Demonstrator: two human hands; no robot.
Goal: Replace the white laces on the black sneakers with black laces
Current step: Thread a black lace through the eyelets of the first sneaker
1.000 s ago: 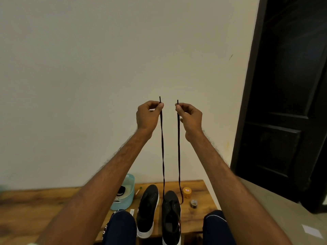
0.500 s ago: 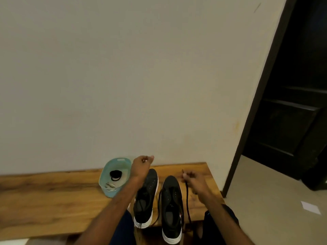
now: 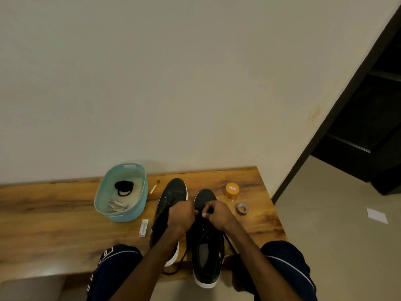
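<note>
Sneakers stand side by side on the bench, toes to the wall. At the left, a basket holds a coiled lace and white laces. Over the right sneaker, left hand and right hand meet, curled fingers pinching its black lace. A jar and tape sit to the right.

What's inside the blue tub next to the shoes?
In the blue tub lie a coiled black lace and a heap of what look like white laces. Its near wall hides part of the bottom.
</note>
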